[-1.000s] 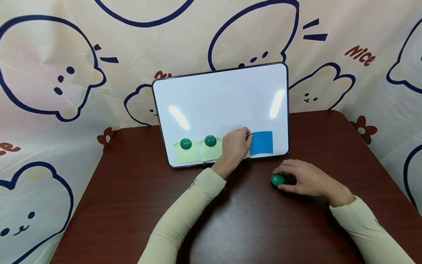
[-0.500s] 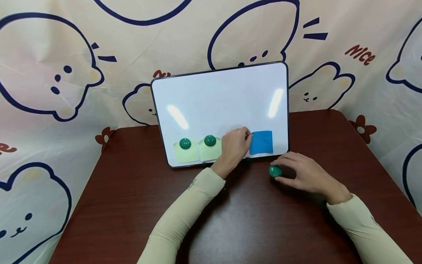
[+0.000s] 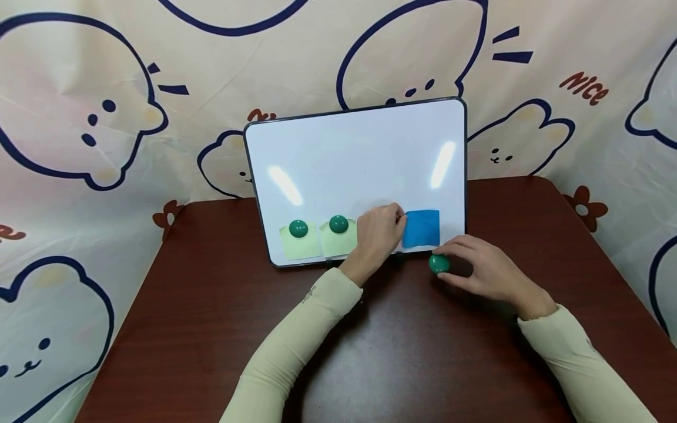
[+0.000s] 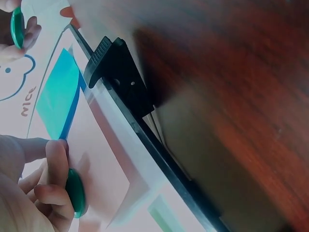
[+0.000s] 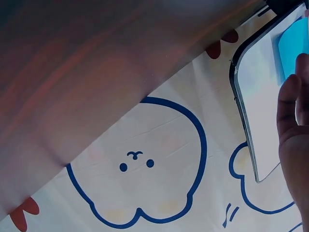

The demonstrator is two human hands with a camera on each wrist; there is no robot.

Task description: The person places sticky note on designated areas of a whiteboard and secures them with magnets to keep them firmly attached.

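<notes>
My left hand (image 3: 376, 236) is at the lower part of the whiteboard (image 3: 365, 158), its thumb and forefinger pinching the upper left corner of a blue sticky note (image 3: 422, 229). Under its other fingers, a round green magnet (image 4: 75, 193) sits on a pink sticky note (image 4: 99, 159), as the left wrist view shows; from the head both are mostly hidden. My right hand (image 3: 483, 270) holds another round green magnet (image 3: 438, 263) between thumb and fingers, just below the blue note. In the right wrist view that magnet is hidden behind the hand.
Two pale green sticky notes, left (image 3: 300, 247) and right (image 3: 338, 242), hang on the board under green magnets (image 3: 298, 228). Black clip feet (image 4: 120, 72) prop the board on the dark brown table (image 3: 201, 329). A printed cloth (image 3: 211, 70) hangs behind.
My right hand has moved up and slightly left with the green magnet, closer to the board's lower edge. The left hand stays at the blue note's corner.
</notes>
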